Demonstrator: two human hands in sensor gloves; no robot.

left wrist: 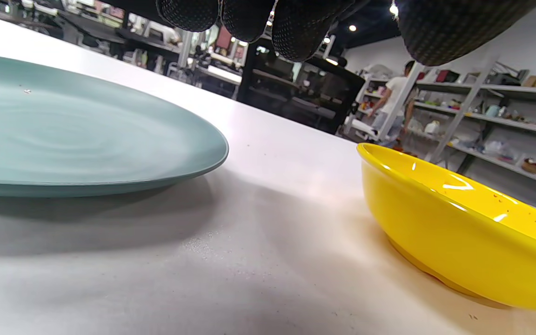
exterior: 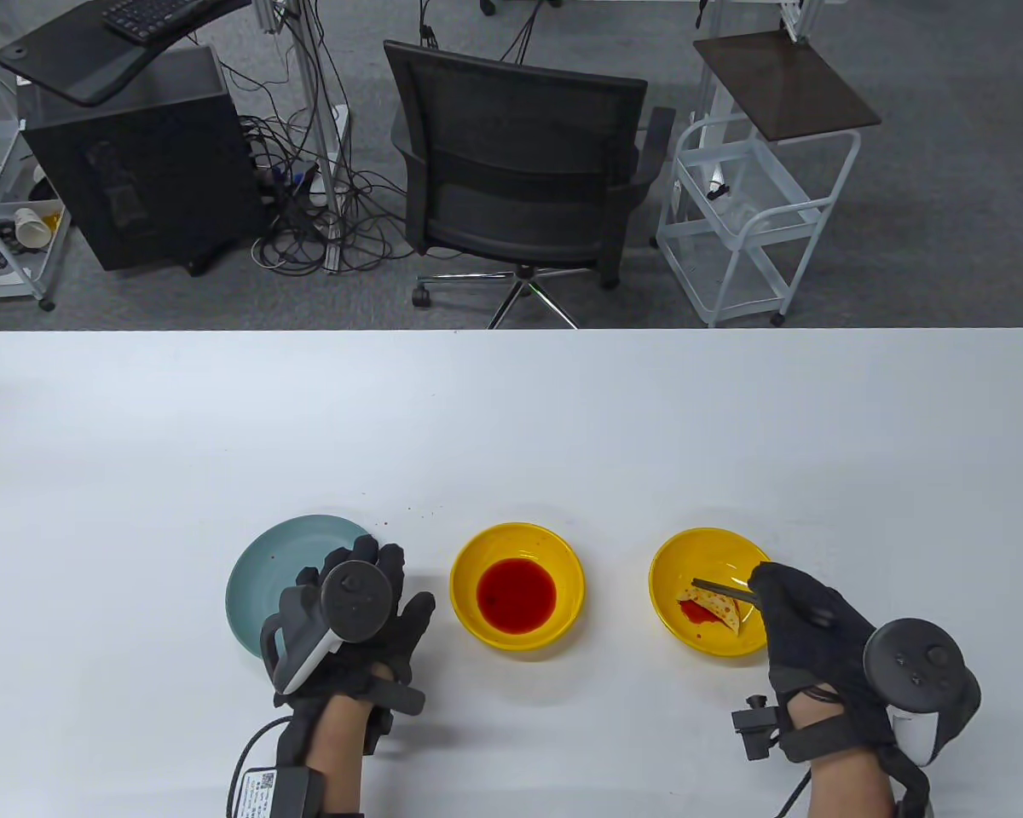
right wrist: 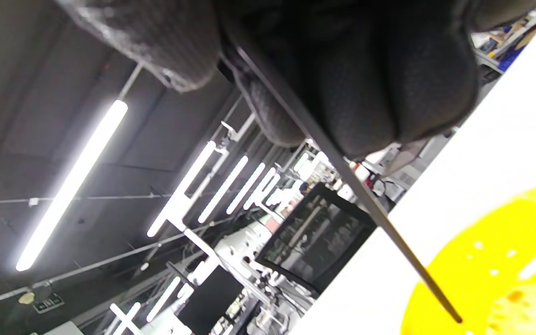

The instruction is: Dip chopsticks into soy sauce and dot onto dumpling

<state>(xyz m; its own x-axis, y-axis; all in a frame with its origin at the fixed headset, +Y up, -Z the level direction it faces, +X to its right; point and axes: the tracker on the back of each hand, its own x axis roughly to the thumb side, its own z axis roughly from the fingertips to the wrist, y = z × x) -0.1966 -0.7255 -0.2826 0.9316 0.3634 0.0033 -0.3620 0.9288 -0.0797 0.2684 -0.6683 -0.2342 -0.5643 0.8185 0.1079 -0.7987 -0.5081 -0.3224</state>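
A yellow bowl of red sauce (exterior: 517,586) stands mid-table; its side shows in the left wrist view (left wrist: 458,232). A second yellow bowl (exterior: 706,545) at the right holds a pale dumpling (exterior: 723,607) smeared with red sauce. My right hand (exterior: 806,626) grips dark chopsticks (exterior: 720,588) whose tips lie over the dumpling; in the right wrist view the chopsticks (right wrist: 365,200) slant down toward that bowl (right wrist: 496,274). My left hand (exterior: 349,613) rests over the right edge of a teal plate (exterior: 277,562), fingers spread, holding nothing.
The teal plate (left wrist: 63,135) lies left of the sauce bowl. Small red drops (exterior: 409,509) dot the white table (exterior: 511,409) behind the bowls. A black office chair (exterior: 520,162) stands beyond the far edge.
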